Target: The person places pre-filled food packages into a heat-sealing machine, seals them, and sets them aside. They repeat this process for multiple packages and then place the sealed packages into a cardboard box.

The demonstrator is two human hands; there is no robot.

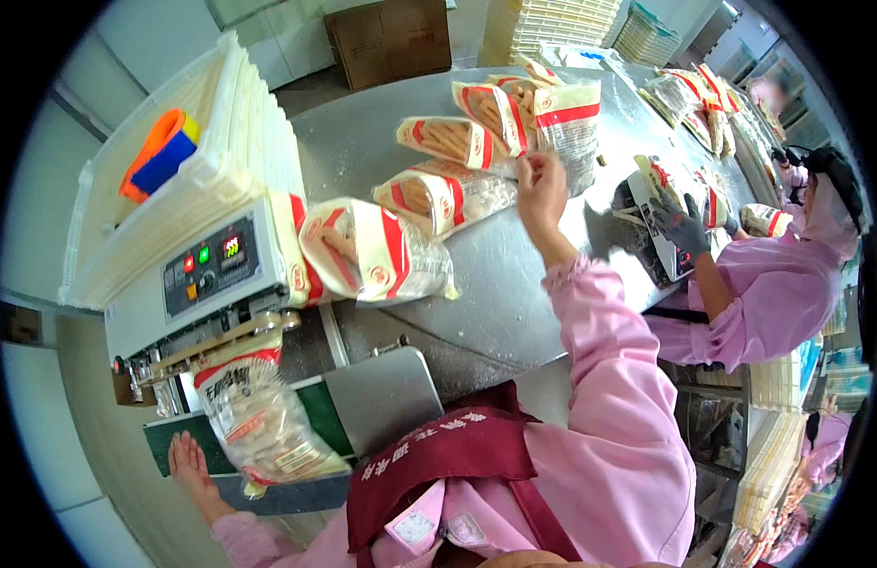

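My left hand (pixel 188 466) lies flat on the green belt beside a clear bag of pale snacks (pixel 260 417) whose top is fed into the grey sealing machine (pixel 206 284). It touches the bag's edge but does not grip it. My right hand (pixel 541 189) reaches far over the steel table (pixel 495 303) and pinches the corner of a red-and-white snack bag (pixel 567 123). A sealed bag (pixel 374 251) lies at the machine's right end.
Several more filled bags lie on the table's far side. A stack of white crates (pixel 221 151) holding an orange and blue object stands behind the machine. A co-worker in pink with grey gloves (pixel 683 225) handles bags at the right.
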